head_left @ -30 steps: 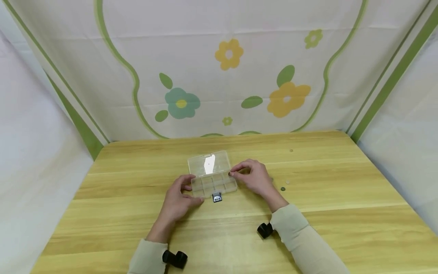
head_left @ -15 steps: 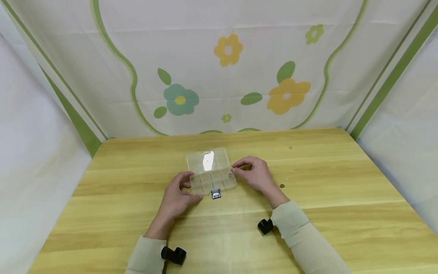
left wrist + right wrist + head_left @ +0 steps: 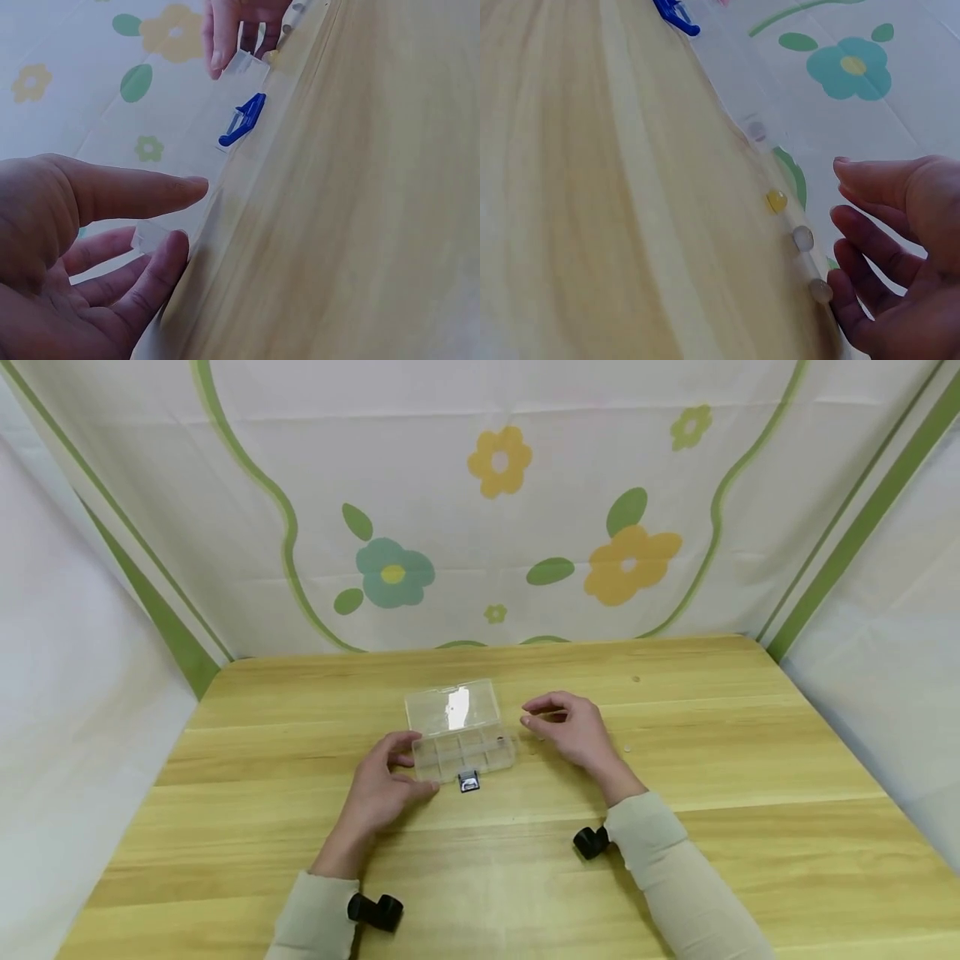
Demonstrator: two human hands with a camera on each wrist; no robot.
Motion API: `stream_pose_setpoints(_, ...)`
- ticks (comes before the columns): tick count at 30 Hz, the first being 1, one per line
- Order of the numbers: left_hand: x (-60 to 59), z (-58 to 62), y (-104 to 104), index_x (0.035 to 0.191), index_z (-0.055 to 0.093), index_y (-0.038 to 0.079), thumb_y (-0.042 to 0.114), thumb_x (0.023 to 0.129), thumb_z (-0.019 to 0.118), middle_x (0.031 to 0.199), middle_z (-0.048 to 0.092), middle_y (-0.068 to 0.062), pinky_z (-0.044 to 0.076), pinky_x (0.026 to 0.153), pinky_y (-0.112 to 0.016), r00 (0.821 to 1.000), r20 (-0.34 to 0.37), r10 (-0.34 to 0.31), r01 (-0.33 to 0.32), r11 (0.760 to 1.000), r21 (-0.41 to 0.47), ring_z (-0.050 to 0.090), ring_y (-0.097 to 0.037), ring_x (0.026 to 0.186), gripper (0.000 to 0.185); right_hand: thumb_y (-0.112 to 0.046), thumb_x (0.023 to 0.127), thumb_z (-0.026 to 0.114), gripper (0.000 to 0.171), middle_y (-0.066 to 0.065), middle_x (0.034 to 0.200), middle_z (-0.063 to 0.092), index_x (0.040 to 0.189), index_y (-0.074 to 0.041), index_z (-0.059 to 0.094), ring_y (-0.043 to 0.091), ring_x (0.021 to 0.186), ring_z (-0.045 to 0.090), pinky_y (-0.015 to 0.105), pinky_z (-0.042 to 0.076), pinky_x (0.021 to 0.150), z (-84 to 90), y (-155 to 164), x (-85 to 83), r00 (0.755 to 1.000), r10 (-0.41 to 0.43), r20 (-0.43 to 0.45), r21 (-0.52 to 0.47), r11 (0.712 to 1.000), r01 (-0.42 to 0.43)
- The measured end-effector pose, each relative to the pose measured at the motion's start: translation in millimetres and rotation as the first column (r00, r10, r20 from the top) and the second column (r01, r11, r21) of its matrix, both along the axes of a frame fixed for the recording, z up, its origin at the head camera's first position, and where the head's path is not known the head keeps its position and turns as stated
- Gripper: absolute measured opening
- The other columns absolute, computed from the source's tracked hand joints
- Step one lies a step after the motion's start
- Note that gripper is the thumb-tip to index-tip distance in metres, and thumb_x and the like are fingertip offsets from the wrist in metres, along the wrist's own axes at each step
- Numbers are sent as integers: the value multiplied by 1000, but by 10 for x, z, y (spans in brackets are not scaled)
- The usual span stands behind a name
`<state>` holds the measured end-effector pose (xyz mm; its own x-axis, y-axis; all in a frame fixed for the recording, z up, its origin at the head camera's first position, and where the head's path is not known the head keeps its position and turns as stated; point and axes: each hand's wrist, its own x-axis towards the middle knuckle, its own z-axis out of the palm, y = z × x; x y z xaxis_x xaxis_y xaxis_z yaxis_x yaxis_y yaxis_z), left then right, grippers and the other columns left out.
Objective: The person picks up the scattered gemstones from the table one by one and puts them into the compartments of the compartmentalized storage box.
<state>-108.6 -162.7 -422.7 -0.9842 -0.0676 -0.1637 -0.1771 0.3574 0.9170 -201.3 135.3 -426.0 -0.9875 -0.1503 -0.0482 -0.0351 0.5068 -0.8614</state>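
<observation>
A clear plastic compartment box (image 3: 465, 750) lies on the wooden table (image 3: 750, 793) with its lid (image 3: 452, 707) swung open to the far side. A small dark bead (image 3: 500, 740) lies in its right-end compartment. A blue latch (image 3: 244, 120) sits at the box's near edge. My left hand (image 3: 384, 778) holds the box's left end, with the corner (image 3: 150, 237) between thumb and fingers. Just right of the box, my right hand (image 3: 573, 731) hovers with relaxed fingers that hold nothing. Near its fingertips in the right wrist view lie several small beads, among them a yellow bead (image 3: 777, 200).
Loose small beads lie on the table to the right, one at the far side (image 3: 636, 678) and one nearer (image 3: 626, 747). A flowered cloth backdrop (image 3: 495, 527) rises behind the table and white cloth walls stand at both sides. Black wrist cameras (image 3: 591, 842) sit on both sleeves.
My right hand has let go of a small dark bead at the box's right end and drawn back to the right. The left hand has kept its hold on the box.
</observation>
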Motion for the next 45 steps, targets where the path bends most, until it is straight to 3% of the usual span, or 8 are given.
stream_pose_setpoints(7,-23,-1,-32,149,58,9,-5,78,90,142,61,-17,59,84,-25,1000,1,-12,12,1000,26,62,-30,112,79,-32,99,80,28,7,127,75,123,-17,78,30,118,70,46,62,95,23,94,-31,1000,-5,2,11,1000,5)
stream_pose_setpoints(13,3,4,-36,148,58,8,-4,78,90,140,61,-19,60,84,-27,1000,-9,-16,16,1000,17,65,-31,109,78,-31,98,81,27,8,125,73,121,-17,78,27,112,69,42,58,94,-7,155,-39,1000,5,-26,60,998,-4)
stream_pose_setpoints(19,7,0,-29,148,58,7,-5,78,90,140,62,-20,61,85,-30,1000,-9,-16,16,1000,10,68,-31,104,78,-32,96,83,25,7,116,73,115,-16,80,23,101,64,35,53,86,-11,209,-40,999,46,-4,94,995,-45)
stream_pose_setpoints(27,1,-2,-35,148,58,6,-5,78,90,141,61,-20,59,84,-27,1000,-16,-17,17,1000,9,67,-30,105,78,-35,93,86,35,8,120,75,121,-15,78,23,107,65,36,54,92,-6,272,-55,994,107,12,109,988,-107)
stream_pose_setpoints(34,1,-13,-36,147,59,7,-5,78,91,141,62,-19,60,84,-28,1000,-11,-6,6,1000,5,66,-31,106,78,-37,91,87,35,7,119,73,119,-18,79,22,103,64,35,53,90,-17,318,-46,990,139,29,110,984,-142)
stream_pose_setpoints(45,18,-29,-28,148,58,8,-5,77,91,140,61,-19,59,83,-29,1000,-4,0,0,1000,8,66,-30,104,78,-31,90,89,17,1,115,73,103,-23,82,19,98,62,33,51,87,-35,367,-47,979,202,-20,181,964,-195)
